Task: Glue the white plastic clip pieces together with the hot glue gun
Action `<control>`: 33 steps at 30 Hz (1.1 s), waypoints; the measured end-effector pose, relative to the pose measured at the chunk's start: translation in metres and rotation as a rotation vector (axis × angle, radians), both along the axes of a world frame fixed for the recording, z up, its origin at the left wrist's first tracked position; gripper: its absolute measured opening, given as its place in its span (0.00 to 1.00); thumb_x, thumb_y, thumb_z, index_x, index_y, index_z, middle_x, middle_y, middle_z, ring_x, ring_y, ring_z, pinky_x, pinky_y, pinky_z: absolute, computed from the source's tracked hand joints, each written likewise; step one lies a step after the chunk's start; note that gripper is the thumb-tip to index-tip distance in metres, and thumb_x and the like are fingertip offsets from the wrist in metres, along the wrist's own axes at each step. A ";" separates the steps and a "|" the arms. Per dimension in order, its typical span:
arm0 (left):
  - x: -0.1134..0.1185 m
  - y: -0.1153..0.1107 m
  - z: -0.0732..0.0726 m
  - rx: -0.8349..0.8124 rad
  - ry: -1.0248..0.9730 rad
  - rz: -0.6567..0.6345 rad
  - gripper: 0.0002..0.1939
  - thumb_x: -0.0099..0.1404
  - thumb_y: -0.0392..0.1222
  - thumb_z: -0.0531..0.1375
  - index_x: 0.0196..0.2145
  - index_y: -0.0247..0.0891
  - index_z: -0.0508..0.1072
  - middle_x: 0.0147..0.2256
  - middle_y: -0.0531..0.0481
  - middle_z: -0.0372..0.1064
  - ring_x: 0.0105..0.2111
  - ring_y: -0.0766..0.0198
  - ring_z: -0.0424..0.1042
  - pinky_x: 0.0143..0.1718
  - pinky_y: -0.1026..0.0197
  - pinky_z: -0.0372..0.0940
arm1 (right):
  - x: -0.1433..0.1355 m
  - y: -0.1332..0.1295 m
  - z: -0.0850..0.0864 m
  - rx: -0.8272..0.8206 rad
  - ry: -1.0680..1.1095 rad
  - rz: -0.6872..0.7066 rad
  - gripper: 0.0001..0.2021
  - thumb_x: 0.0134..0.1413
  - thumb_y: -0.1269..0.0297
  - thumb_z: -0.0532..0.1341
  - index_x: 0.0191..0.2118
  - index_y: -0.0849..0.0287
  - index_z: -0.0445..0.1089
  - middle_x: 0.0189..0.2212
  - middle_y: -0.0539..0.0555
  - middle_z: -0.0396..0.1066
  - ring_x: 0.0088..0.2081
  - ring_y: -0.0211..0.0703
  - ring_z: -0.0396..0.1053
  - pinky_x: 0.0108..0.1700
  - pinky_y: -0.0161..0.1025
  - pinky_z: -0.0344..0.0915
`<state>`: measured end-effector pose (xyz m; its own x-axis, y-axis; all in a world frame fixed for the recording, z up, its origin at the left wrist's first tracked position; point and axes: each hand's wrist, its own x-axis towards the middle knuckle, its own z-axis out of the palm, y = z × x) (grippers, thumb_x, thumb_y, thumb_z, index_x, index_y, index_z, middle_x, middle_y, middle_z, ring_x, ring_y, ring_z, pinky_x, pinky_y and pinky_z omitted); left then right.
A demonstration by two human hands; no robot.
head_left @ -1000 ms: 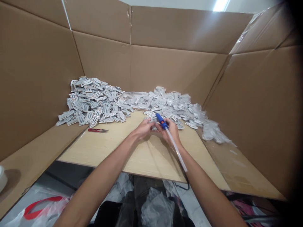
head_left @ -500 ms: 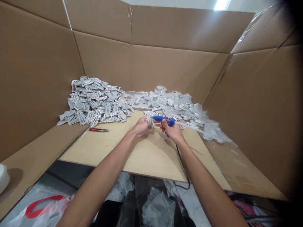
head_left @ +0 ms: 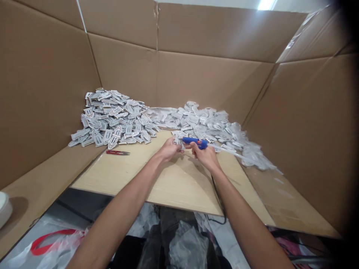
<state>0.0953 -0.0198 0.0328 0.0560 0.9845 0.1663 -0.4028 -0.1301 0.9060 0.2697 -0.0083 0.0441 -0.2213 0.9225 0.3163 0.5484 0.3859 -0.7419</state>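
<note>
My right hand (head_left: 205,154) is closed round a blue glue gun (head_left: 195,142), whose nozzle points left. A long clear glue stick (head_left: 224,150) sticks out of its back end, and a black cord (head_left: 219,198) hangs down over the board's edge. In my left hand (head_left: 169,149) I pinch a small grey-white flat piece (head_left: 178,141), right at the nozzle tip. Whether the tip touches it I cannot tell. It resembles the arch-shaped pieces with slots in the big pile (head_left: 117,117) at the back left.
Red thread snips (head_left: 117,152) lie on the wooden board (head_left: 179,179), left of my hands. Plastic-wrapped pieces (head_left: 207,121) are heaped behind and to the right. Cardboard walls (head_left: 213,82) enclose the sides and back. A white round container (head_left: 3,210) stands at far left.
The hands, glue gun and piece stay nearly in place. My right index finger has shifted slightly at the handle. The camera view has moved a little.
</note>
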 end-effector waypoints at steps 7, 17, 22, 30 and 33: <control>-0.001 0.003 -0.005 0.005 0.084 0.029 0.22 0.48 0.29 0.66 0.42 0.34 0.71 0.39 0.39 0.78 0.38 0.55 0.79 0.29 0.65 0.61 | 0.000 0.001 0.000 0.050 -0.007 0.001 0.32 0.57 0.30 0.55 0.19 0.55 0.65 0.17 0.52 0.68 0.24 0.43 0.67 0.31 0.39 0.60; -0.002 0.006 -0.011 0.028 0.150 0.092 0.18 0.50 0.29 0.67 0.40 0.34 0.71 0.35 0.45 0.75 0.30 0.63 0.74 0.27 0.66 0.61 | -0.003 -0.001 -0.001 0.093 -0.040 -0.013 0.29 0.59 0.34 0.56 0.21 0.55 0.69 0.18 0.52 0.69 0.25 0.45 0.66 0.31 0.39 0.58; -0.005 0.011 -0.016 0.104 0.240 0.243 0.15 0.50 0.27 0.66 0.37 0.35 0.72 0.32 0.50 0.72 0.28 0.68 0.69 0.30 0.67 0.63 | -0.012 -0.012 -0.003 0.311 -0.227 0.070 0.22 0.60 0.40 0.60 0.33 0.55 0.75 0.29 0.54 0.75 0.30 0.45 0.68 0.32 0.38 0.54; 0.001 0.011 -0.018 -0.099 0.126 0.267 0.18 0.53 0.25 0.65 0.37 0.38 0.64 0.29 0.51 0.73 0.27 0.65 0.73 0.29 0.65 0.63 | -0.015 -0.018 -0.001 0.557 -0.334 -0.096 0.18 0.70 0.50 0.53 0.39 0.59 0.71 0.37 0.60 0.73 0.33 0.46 0.68 0.32 0.39 0.51; -0.004 0.010 -0.016 -0.144 0.175 0.235 0.18 0.53 0.28 0.69 0.35 0.38 0.64 0.28 0.49 0.74 0.26 0.63 0.74 0.27 0.65 0.62 | -0.008 -0.008 -0.001 0.448 -0.126 -0.106 0.22 0.65 0.42 0.55 0.33 0.56 0.71 0.34 0.57 0.74 0.34 0.47 0.69 0.36 0.39 0.58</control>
<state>0.0915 -0.0101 0.0172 -0.1598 0.9866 0.0320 -0.2132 -0.0662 0.9748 0.2621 -0.0163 0.0434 -0.1953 0.7213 0.6646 0.6770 0.5894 -0.4407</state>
